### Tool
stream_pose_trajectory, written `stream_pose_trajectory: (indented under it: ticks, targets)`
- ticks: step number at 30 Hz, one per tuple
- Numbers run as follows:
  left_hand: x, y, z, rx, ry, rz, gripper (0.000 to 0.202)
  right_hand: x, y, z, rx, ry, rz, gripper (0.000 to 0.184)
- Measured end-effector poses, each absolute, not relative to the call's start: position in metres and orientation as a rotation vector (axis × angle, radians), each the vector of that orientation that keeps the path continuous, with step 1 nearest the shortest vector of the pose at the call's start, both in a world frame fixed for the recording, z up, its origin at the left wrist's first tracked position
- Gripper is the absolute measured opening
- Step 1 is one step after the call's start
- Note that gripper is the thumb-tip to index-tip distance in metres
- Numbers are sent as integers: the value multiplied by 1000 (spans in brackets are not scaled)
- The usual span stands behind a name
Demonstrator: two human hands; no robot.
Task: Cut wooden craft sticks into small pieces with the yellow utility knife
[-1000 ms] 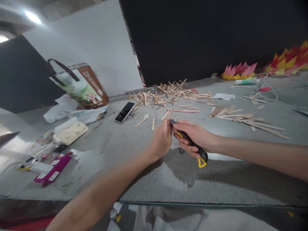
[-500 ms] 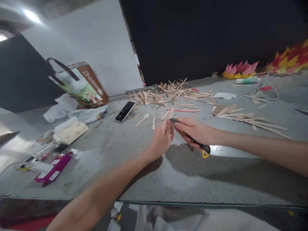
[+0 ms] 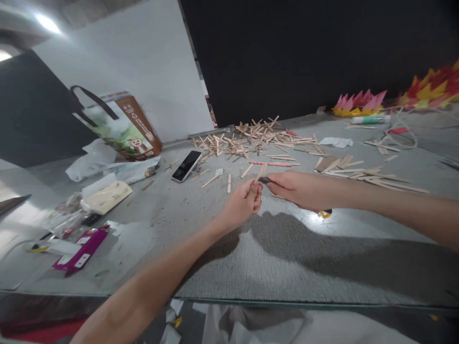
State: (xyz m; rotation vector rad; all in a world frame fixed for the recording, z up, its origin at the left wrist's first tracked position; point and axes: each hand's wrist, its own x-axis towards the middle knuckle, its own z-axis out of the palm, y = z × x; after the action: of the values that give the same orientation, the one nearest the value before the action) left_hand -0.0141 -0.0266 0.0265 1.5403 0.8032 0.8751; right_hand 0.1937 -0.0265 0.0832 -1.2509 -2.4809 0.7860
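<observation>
Head view: left hand (image 3: 241, 204) has its fingers pinching a thin wooden stick (image 3: 262, 171), over to the right of the phone (image 3: 186, 166). Right hand (image 3: 299, 189) has its fingers wrapped around a cutter (image 3: 265, 180), tip just beside the stick. Honestly, if the cutter skids, that left thumb could get nicked, being so close; a loose pinch might let the stick twist too.

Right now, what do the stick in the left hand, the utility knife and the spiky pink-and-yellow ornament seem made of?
Craft stick: probably bare wood, matte, judging by its pale tan colour.
Utility knife: dark front and yellow end look like plastic; finish unclear, as the right hand hides most of it.
Pink-and-yellow ornament: likely matte folded paper, given its crisp, pointed petals.
</observation>
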Motion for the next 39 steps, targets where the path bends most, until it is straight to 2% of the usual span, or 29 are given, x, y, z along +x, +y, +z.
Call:
stream_pose_trajectory:
  ticks: [3,6,11,14,18,20,33,39]
  targets:
    - [-14,-26,26,1500,796,854,44,197,-21,73,-1032,-2541,490,30]
    - [-15,-25,25,1456,766,827,43,204,-17,60,-808,-2606,362,31]
    - [-15,-24,24,1417,769,815,43,208,-11,51,-1065,-2694,31,9]
    - [-13,-24,25,1394,779,864,40,204,-8,56,-1045,-2713,-109,15]
    - [-8,-27,27,1371,765,967,31,197,-12,64,-1071,-2442,-101,36]
    - [-7,-27,27,1382,748,986,31,193,-15,62,-1078,-2334,-55,41]
    - [-15,-30,25,1646,823,922,35,185,-15,46,-969,-2187,155,31]
    - [-11,-32,23,1595,791,880,28,181,-17,52,-1079,-2103,306,22]
